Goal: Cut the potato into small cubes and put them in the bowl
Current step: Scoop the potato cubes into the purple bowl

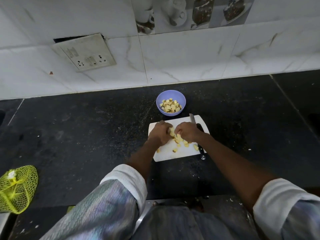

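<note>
Left hand [160, 133] and right hand [186, 132] cupped closed around potato cubes [173, 133] between them, over the cutting board [180, 153].

Single head view, steep downward tilt over counter [86, 127], facing tiled wall [173, 58], arm's reach.

Pale yellow potato cubes [179, 139], some showing brown skin, are lying in a loose heap at the middle of a white cutting board [180, 153], with a few scattered toward its near edge. More cubes are sitting piled inside a lavender bowl [160, 101], which is standing upright just beyond the board's far edge.
</note>
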